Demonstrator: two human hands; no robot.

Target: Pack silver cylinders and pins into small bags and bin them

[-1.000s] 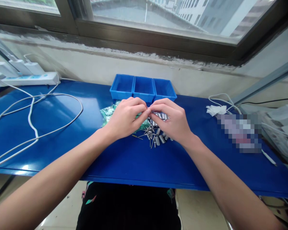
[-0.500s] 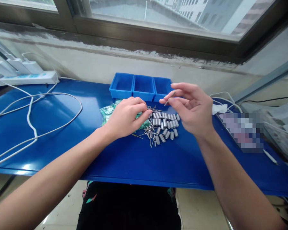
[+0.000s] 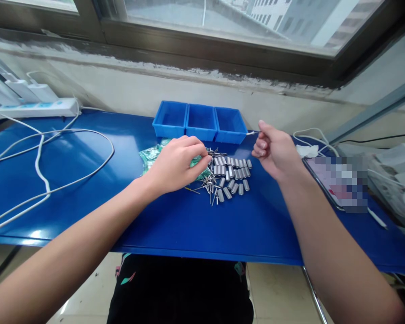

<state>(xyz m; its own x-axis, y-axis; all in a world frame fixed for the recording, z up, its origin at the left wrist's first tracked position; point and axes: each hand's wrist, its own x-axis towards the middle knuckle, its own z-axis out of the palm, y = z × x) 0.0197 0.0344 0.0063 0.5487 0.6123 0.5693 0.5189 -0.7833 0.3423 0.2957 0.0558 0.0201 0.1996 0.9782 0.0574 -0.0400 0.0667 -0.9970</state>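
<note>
My right hand [image 3: 276, 150] is raised at the right of the blue bins, fingers curled and thumb pressed on a thin metal blind rivet [image 3: 252, 133] that points left. My left hand [image 3: 180, 163] is bent over the green plastic bag [image 3: 150, 156], thumb and forefinger tips close together; what they pinch, if anything, is hidden. Beside its fingertips lies a loose pile of blind rivets [image 3: 209, 184] with thin stems. Short silver metal cylinders [image 3: 238, 173] lie to the right of the pile, some in rough rows and several scattered in front.
Three joined blue bins, the left one [image 3: 170, 131], the middle one [image 3: 201, 134] and the right one [image 3: 231, 137], stand against the wall. White cables [image 3: 43, 166] and a power strip [image 3: 37, 109] are at left. A phone [image 3: 334, 184] and a white stylus [image 3: 378, 219] lie at right.
My right hand has moved right, away from the pile, and turned; its fingers have curled in, with the blind rivet still pinched. My left hand has stayed in place.
</note>
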